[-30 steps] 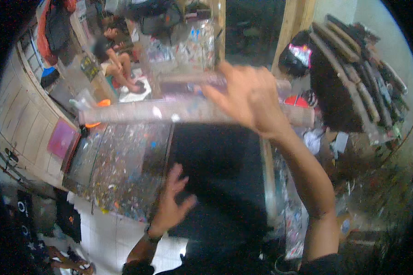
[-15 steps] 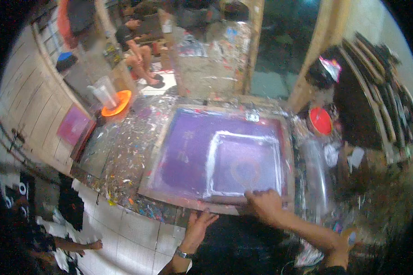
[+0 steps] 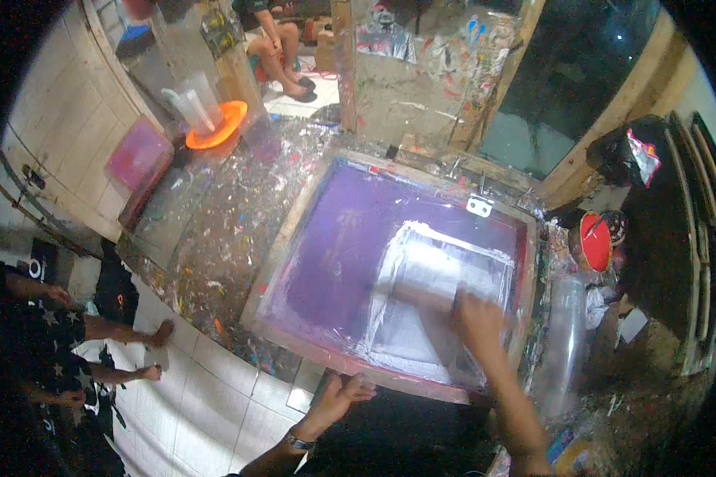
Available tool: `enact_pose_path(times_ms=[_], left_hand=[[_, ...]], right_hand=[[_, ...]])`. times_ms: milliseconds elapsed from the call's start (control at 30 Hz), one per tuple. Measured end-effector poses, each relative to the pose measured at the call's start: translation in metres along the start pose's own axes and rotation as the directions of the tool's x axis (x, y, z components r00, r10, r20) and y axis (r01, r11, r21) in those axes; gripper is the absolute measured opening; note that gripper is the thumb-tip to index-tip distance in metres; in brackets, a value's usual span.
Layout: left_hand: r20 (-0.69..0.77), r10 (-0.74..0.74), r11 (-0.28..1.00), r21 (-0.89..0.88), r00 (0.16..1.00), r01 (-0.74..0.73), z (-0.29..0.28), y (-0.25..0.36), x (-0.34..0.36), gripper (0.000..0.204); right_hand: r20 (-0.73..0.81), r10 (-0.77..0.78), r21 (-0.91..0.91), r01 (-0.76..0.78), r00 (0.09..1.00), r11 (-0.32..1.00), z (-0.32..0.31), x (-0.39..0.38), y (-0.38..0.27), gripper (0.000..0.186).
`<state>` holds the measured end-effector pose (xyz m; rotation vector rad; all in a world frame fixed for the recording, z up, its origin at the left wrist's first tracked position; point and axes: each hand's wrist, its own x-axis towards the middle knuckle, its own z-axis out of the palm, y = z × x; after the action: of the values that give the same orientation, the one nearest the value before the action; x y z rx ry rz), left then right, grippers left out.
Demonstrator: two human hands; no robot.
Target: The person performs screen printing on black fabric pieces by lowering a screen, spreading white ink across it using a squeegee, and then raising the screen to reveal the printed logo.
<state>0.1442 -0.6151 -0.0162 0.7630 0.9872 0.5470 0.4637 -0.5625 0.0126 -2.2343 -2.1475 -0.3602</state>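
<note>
A screen-printing frame [image 3: 282,258] with purple mesh lies on the table in front of me, its wooden border smeared with ink. On the mesh's right part is a white-bordered rectangle [image 3: 382,306]. My right hand [image 3: 481,324] is closed on a squeegee [image 3: 410,296], a long bar blurred by motion, over the middle of that rectangle. The squeegee's right part is partly behind the hand. At the frame's near edge, my left hand [image 3: 336,404] rests with fingers apart, touching the wood and holding nothing. A wristwatch [image 3: 300,442] is on the left wrist.
The tabletop [image 3: 215,246] is spattered with paint. An orange plate [image 3: 219,127] with a clear jug [image 3: 195,107] stands far left. Right are a red tub [image 3: 595,242] and a clear plastic roll [image 3: 563,334]. Other people's hands [image 3: 147,372] show at lower left; a seated person [image 3: 274,52] is beyond.
My right hand has moved the squeegee from the frame's near edge to the middle of the white-bordered rectangle. My left hand stays by the near edge. The whole view has shifted and tilted.
</note>
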Motion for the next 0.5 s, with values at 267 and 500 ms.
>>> enact_pose_path(times_ms=[267, 500], left_hand=[[0.074, -0.148, 0.985, 0.102, 0.986, 0.14, 0.001, 0.026, -0.004, 0.037], [0.007, -0.12, 0.991, 0.055, 0.993, 0.119, 0.006, 0.028, -0.008, 0.037]], right_hand=[[0.334, -0.202, 0.28, 0.108, 0.921, 0.954, -0.046, 0.025, 0.027, 0.033], [-0.055, 0.009, 0.132, -0.002, 0.998, 0.991, -0.006, 0.071, 0.038, 0.031]])
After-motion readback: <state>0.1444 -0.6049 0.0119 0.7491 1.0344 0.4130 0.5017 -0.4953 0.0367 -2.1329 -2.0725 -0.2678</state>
